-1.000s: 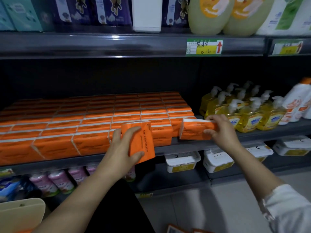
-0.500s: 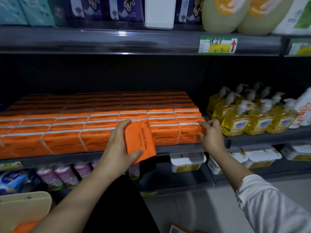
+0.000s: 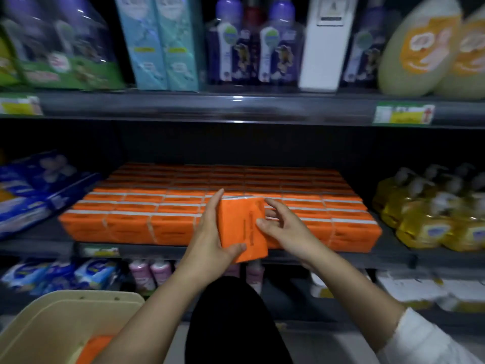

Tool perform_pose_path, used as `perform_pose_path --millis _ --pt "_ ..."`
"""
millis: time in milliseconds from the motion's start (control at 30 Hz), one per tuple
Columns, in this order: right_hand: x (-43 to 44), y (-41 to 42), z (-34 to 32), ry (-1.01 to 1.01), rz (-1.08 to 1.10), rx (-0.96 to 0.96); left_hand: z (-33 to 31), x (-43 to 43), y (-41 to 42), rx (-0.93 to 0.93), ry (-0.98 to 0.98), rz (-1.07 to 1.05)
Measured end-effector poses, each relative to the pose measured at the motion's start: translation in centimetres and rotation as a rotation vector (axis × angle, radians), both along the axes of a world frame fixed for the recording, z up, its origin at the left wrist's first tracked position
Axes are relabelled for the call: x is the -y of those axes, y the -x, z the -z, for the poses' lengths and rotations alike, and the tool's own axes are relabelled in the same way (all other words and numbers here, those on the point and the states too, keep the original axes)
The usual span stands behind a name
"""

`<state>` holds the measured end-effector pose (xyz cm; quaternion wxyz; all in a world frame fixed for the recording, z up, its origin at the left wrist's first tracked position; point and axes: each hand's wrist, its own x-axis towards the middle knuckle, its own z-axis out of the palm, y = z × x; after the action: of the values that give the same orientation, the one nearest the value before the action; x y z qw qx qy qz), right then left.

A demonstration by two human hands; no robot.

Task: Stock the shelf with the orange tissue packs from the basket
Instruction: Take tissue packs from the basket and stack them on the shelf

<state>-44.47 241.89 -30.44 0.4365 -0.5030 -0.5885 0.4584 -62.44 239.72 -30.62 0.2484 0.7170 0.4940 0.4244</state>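
My left hand [image 3: 210, 240] grips an orange tissue pack [image 3: 242, 229] upright in front of the middle shelf's edge [image 3: 328, 254]. My right hand [image 3: 283, 227] reaches in from the right, fingers spread, its fingertips touching the pack's right side. Behind the pack, several rows of orange tissue packs [image 3: 157, 206] cover the shelf in a flat layer. At the bottom left stands the beige basket [image 3: 55, 319], with an orange pack [image 3: 91, 348] showing inside it.
Yellow soap pump bottles [image 3: 430, 214] stand right of the orange layer. Blue tissue packages [image 3: 29, 190] lie to its left. The upper shelf [image 3: 236, 106] carries bottles and boxes. Pink bottles [image 3: 149, 274] and white tubs [image 3: 409, 290] fill the lower shelf. My dark-clothed knee [image 3: 231, 321] is below.
My right hand let go of the pack it set at the layer's right end and moved left to the pack in my left hand. The view shifted up and left.
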Motion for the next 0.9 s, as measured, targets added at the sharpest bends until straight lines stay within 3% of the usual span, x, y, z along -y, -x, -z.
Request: perform_pose_path --millis 167,367,567,733,900 --pt "-0.6 7.5 0.8 0.158 -0.194 -0.21 0.2 1.4 6.5 -0.005 -0.008 -0.109" --pt "-0.8 18.0 1.9 0.179 -0.362 -0.105 1.5 2.0 15.6 0.255 0.003 -0.427" --pt "-2.8 27.3 2.4 0.271 -0.288 -0.281 3.5 0.6 22.8 0.647 0.093 -0.691" --pt "-5.8 30.9 2.4 0.252 -0.189 -0.235 3.9 -2.9 24.7 0.707 0.111 -0.722" --pt "-11.4 30.9 1.0 0.252 -0.143 -0.25 2.9 -7.6 25.1 0.641 0.117 -0.651"
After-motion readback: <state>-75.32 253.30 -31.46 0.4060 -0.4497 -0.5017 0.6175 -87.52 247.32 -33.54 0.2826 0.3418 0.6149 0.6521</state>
